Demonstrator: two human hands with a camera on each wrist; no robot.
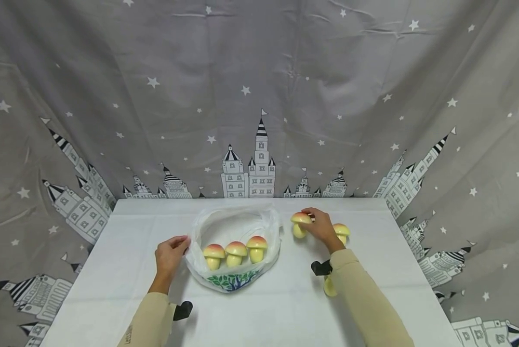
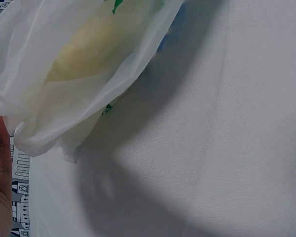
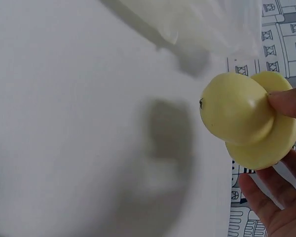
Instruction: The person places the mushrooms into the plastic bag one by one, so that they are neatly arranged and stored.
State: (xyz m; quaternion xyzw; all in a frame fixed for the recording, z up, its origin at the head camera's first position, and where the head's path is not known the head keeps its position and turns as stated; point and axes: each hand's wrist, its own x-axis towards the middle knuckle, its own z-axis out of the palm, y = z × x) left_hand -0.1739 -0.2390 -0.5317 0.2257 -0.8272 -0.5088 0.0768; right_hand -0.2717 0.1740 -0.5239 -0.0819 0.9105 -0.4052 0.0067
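A white plastic bag (image 1: 233,212) with a green and blue tree print lies spread wide at its mouth on the table. Three toy mushrooms with red-yellow caps, one of them a mushroom (image 1: 235,254) in the middle, sit in a row inside it. My left hand (image 1: 169,255) pinches the bag's left rim; in the left wrist view the fingers are partly hidden by the plastic (image 2: 89,89). To the right of the bag, my right hand (image 1: 322,226) holds another mushroom (image 1: 300,224) by its cap. The right wrist view shows this mushroom (image 3: 237,108) above the table, stem toward the camera.
Behind the right hand stands a mushroom (image 1: 341,231) on the white table (image 1: 259,323). One more mushroom (image 1: 330,286) is partly hidden by the right sleeve. A grey curtain (image 1: 259,62) with stars and castles hangs along the table's far edge.
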